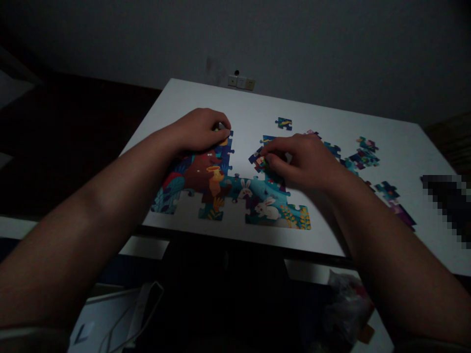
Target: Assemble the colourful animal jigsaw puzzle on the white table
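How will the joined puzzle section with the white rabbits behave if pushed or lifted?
The joined puzzle section will probably slide if pushed gently, since it lies flat on the smooth-looking white table. Lifted by an edge, it may sag or split, as interlocking tabs join it. Thin and flat, it seems unlikely to roll.

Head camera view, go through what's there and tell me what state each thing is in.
Joined puzzle: partly assembled, gaps along its near edge.
Left hand: fingers curled, at the joined puzzle's far part.
Right hand: thumb and forefinger pinching a puzzle piece.
Lone piece: lying flat, apart from the others.
Loose pieces: scattered, some touching.
Wall sockets: no plugs visible.
Plastic bag: crumpled.
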`<state>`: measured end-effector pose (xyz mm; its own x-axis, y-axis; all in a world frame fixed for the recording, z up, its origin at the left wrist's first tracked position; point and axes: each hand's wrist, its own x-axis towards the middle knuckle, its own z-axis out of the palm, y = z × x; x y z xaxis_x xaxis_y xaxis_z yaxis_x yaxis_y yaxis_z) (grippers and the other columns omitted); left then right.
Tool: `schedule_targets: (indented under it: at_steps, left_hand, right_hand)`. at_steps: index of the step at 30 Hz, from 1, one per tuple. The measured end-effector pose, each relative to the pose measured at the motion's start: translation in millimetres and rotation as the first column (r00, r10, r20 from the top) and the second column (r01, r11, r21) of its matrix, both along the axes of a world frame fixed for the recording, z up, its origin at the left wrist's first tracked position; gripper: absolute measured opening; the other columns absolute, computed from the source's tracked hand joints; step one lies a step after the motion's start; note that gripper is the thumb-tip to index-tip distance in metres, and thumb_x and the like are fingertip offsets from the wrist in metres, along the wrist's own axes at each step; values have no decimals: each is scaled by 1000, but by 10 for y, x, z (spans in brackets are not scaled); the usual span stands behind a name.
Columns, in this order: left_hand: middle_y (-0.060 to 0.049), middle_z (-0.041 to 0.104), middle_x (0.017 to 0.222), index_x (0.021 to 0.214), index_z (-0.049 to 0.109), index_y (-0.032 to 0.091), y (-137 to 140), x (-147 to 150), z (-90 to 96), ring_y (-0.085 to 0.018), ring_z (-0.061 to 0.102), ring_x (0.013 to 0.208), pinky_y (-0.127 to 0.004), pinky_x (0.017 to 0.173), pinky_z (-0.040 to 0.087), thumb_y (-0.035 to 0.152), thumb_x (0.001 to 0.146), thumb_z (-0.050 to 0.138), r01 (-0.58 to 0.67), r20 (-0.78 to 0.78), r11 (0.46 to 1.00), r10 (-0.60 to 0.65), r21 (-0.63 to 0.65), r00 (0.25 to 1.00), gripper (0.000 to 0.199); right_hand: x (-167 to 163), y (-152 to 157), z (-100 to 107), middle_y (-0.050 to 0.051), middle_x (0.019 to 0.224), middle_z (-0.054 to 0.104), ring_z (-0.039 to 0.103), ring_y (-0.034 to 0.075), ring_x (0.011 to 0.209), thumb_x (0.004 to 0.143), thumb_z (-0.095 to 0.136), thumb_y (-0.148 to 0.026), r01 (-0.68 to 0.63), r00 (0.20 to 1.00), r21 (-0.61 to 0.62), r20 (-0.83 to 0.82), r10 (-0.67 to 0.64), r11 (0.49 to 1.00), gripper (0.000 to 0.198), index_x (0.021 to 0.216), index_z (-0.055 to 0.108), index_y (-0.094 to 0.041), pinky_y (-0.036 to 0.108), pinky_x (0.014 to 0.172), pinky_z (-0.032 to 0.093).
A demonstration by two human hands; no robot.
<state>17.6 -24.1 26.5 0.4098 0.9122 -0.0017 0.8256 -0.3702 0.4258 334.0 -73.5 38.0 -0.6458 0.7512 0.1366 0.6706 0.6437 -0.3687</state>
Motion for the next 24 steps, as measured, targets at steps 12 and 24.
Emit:
schedule_targets:
  at_steps: [12, 24]
  left_hand:
    - [-13, 88, 141, 152, 88, 24, 22, 9, -21, -40, 80, 134, -54, 126, 54, 51, 104, 64, 5, -37, 1000, -5, 3, 999, 60]
    - [-14, 88, 132, 147, 89, 23, 32, 4, -30, -38, 81, 130, -51, 119, 56, 50, 107, 66, 4, -32, 1000, -4, 15, 999, 54]
  right_hand:
    - [-3, -10, 22, 6, 90, 89, 80, 27, 80, 105, 65, -37, -12, 1000, -3, 8, 12, 1000, 35, 120, 94, -25, 41, 83, 55]
    - [-4, -9, 6, 6, 86, 88, 75, 25, 72, 105, 64, -39, -11, 999, 22, 30, 11, 1000, 36, 120, 94, -25, 42, 78, 50]
